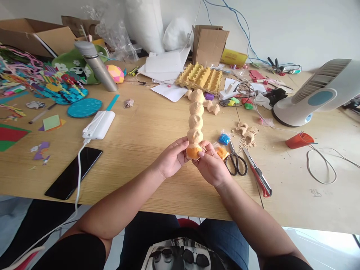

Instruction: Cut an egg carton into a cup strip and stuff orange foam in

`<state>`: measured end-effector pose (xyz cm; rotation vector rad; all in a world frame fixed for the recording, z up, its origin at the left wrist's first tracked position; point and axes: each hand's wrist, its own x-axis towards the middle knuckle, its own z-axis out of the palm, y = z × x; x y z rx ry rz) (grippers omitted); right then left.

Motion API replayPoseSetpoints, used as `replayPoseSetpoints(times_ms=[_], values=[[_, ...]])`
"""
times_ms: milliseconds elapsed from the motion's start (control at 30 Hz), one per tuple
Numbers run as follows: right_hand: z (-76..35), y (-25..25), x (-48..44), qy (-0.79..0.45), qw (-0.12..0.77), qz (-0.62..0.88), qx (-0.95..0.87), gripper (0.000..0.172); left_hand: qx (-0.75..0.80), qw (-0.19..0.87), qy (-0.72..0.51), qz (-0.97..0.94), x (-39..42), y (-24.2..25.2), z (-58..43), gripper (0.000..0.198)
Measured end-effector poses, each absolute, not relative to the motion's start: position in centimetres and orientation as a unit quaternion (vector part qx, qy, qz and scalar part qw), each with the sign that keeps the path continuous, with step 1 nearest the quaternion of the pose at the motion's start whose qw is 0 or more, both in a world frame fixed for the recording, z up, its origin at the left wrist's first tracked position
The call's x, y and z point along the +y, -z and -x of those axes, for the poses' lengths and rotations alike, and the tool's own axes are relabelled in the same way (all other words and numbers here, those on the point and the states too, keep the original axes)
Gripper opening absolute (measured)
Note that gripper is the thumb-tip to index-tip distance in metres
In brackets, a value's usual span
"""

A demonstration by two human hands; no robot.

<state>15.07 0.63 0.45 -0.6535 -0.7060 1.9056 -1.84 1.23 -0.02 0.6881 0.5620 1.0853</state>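
A strip of egg carton cups point(195, 121) stretches away from me over the table, its domes facing up. The nearest dome is covered in orange clay point(194, 152); the others are bare tan pulp. My left hand point(174, 156) grips the near end from the left, and my right hand point(211, 162) pinches it from the right with the thumb on the orange dome. Close to my right hand lie a packet of orange clay point(222, 152), a blue clay packet point(224, 139) and black-handled scissors point(236, 162). Beside the scissors is a red utility knife point(259, 174).
Carton scraps point(246, 132) lie beyond the scissors. A yellow egg tray point(200, 78) sits at the back. On the right stand a white fan point(312, 93) and an orange cup point(299, 140). A phone point(73, 173), cabled power bank point(99, 125) and steel bottle point(97, 67) are on the left.
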Motion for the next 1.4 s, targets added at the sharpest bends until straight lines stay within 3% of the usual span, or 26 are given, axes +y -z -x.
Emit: replayPoseSetpoints(times_ms=[433, 967, 1400], values=[[-15.15, -0.48, 0.51, -0.787, 0.478, 0.276, -0.275, 0.034, 0.299, 0.759, -0.502, -0.288, 0.99, -0.06, 1.97, 0.037], [-14.62, -0.29, 0.29, -0.745, 0.512, 0.289, -0.314, 0.041, 0.333, 0.725, -0.501, -0.336, 0.84, 0.45, 1.78, 0.049], [-14.50, -0.18, 0.16, -0.730, 0.535, 0.266, -0.333, 0.034, 0.310, 0.710, -0.515, -0.367, 0.92, -0.01, 1.69, 0.041]])
